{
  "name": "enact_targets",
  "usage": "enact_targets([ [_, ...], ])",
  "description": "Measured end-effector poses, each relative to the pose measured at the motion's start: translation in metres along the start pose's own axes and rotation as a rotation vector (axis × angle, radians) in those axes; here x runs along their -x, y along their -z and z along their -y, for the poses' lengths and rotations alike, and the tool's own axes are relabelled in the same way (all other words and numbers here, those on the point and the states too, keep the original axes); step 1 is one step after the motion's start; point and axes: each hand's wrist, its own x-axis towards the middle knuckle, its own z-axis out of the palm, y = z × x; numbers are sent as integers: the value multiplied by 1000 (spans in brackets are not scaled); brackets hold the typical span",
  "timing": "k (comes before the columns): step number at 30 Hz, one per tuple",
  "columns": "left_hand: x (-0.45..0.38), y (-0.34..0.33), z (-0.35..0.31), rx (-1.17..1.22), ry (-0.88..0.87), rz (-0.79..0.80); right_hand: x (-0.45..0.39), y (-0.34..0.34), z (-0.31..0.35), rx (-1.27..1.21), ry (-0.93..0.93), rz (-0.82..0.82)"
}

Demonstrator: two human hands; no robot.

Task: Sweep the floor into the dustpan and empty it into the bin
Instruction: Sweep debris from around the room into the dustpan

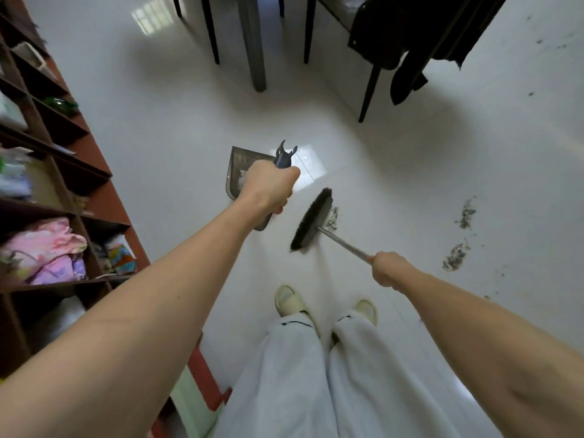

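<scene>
At far left, a red-brown wooden shelving unit (94,197) runs out of frame at the left and bottom edges; its compartments hold a pink and lilac bundle of folded cloth (47,251) and other items too blurred to identify. The left hand (270,188) is closed in a fist around the dark grey upright handle (283,157) of a translucent grey plastic dustpan (240,172); hand and forearm cover most of the pan, so its contents and its contact with the white tiled floor (158,121) cannot be determined. Just right of it, a black-bristled broom head (312,224) sits at a slant on the floor, motion-blurred, with a small grey debris pile (332,219) touching its right side. The right hand (387,268) is wrapped around the metal broom shaft (346,243), whose upper length is concealed. Further debris patches (455,256) lie to the right. Dark chair legs (368,90) and a hanging black garment (410,42) are cut off at the top. No bin is in view.
</scene>
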Motion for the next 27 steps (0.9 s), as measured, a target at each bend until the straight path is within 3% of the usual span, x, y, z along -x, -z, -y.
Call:
enact_targets([
  [5, 14, -32, -12, 0, 8, 24, 27, -9, -71, -30, -119, 49],
  [15, 62, -112, -27, 43, -8, 67, 49, -25, -165, -193, -51, -10],
  [20, 76, -170, -25, -45, -34, 86, 19, -40, -176, -149, -7, -38],
  [27, 97, -246, -24, -186, -63, 88, 23, -93, -264, -100, -56, 0],
])
